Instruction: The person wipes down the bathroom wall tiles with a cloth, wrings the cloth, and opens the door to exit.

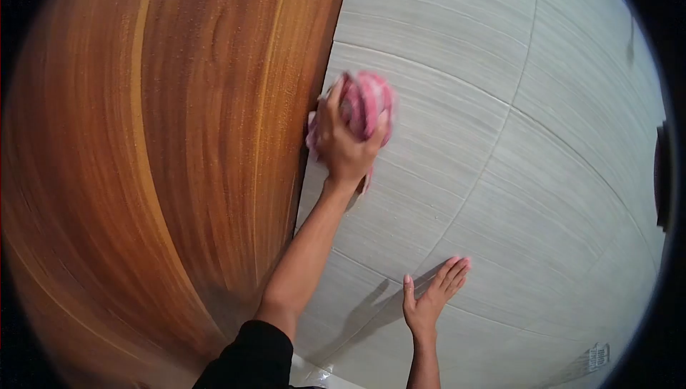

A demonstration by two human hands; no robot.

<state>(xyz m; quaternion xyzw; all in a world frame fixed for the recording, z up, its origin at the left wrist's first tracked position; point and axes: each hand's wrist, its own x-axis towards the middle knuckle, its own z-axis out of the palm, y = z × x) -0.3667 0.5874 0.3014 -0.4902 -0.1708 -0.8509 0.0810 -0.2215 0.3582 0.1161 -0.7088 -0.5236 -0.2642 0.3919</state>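
A crumpled pink-and-white cloth (373, 107) is in the grip of my left hand (348, 147), pressed on the light grey tiles (429, 196) just right of the wooden panel's edge. Motion blurs the cloth and fingers slightly. Lower and to the right, my right hand (430, 303) is open and holds nothing, its thumb apart from the outstretched fingers. Its shadow falls on the tiles; whether the palm touches them I cannot tell.
A brown wooden panel (193, 139) with small droplets on it fills the left side. Thin joint lines cross the tiled surface. A dark object (663, 175) stands at the far right edge. A small printed mark (599, 357) shows at the lower right.
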